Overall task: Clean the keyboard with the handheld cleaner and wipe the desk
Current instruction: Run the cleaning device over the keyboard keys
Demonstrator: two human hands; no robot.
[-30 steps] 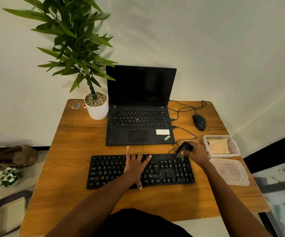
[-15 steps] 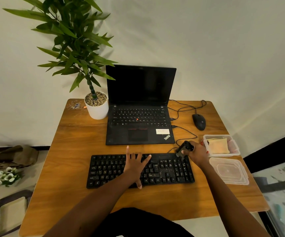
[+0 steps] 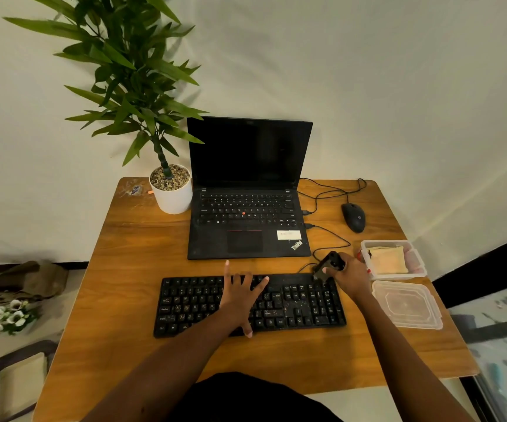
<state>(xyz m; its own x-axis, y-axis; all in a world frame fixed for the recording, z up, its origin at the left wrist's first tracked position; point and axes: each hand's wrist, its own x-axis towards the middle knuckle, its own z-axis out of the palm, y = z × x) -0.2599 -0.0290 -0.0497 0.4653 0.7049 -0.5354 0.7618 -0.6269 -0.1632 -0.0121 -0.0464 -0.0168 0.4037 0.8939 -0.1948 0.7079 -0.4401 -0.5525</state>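
The black keyboard (image 3: pixel 304 309) lies across the near middle of the wooden desk (image 3: pixel 124 269), its keys speckled with pale crumbs, thickest toward its right half. The left hand (image 3: pixel 240 296) rests flat on the keyboard's centre, fingers straight and fanned out toward 12 o'clock and the thumb reaching back toward 6 o'clock over the near edge; it holds nothing. The right hand (image 3: pixel 349 275) is at the keyboard's 1 o'clock corner, fingers curled round the small black handheld cleaner (image 3: pixel 328 264), whose lower end touches or sits just over the top right keys; I cannot tell which. The cleaner lies at about 2 o'clock from the left hand, well apart from it. At 3 o'clock from the right hand, just beside it, stands an open clear container (image 3: pixel 415 271) with a folded yellowish cloth (image 3: pixel 387 259) in it, and its lid (image 3: pixel 406 303) lies at 5 o'clock. A laptop (image 3: pixel 247 193) stands open at 12 o'clock from the keyboard, a mouse (image 3: pixel 353 217) at 1 o'clock, and a potted plant (image 3: pixel 171 193) at 11 o'clock.
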